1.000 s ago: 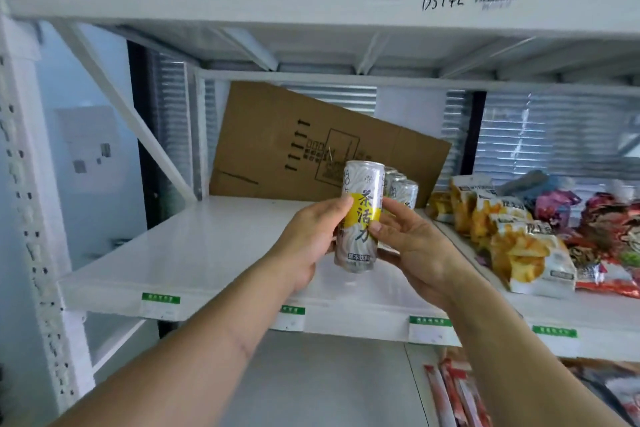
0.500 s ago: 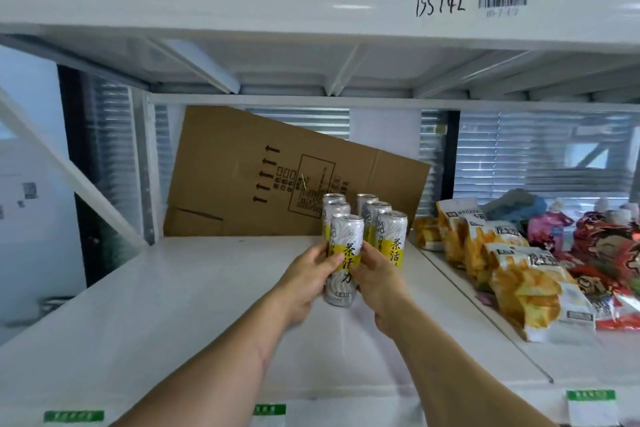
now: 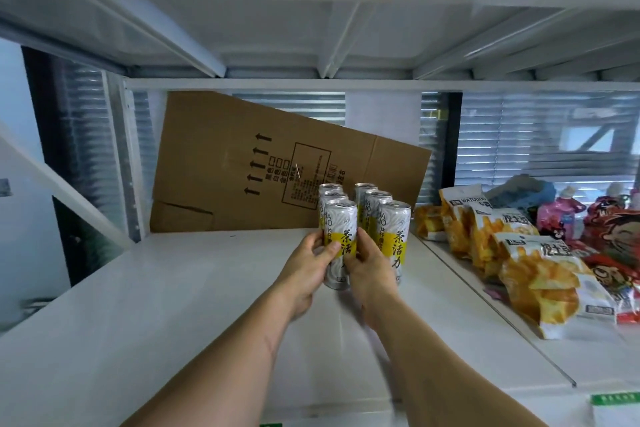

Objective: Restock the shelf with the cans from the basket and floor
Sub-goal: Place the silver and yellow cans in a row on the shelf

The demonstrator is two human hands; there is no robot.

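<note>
A person's two bare forearms reach onto a white metal shelf point(image 3: 173, 288). Both hands hold one tall silver can with a yellow band point(image 3: 341, 246), standing upright at the front of the left row of a small cluster of cans point(image 3: 377, 215). That cluster is two rows deep, with matching cans directly behind the held can and another row touching or just beside it on its right.

The left hand point(image 3: 308, 270) wraps the can's left side, thumb across the front. The right hand point(image 3: 369, 272) curls round the right side, fingers pressed into the narrow space between the held can and the neighbouring row. Both hands are closed snugly round the can, probably to steady it and square it up with the rows, label facing forward. Whether its base is fully down on the shelf cannot be told.

Behind the held can, a flattened cardboard box point(image 3: 270, 166) leans against the back. To the can's right lie snack bags point(image 3: 519, 260).
</note>
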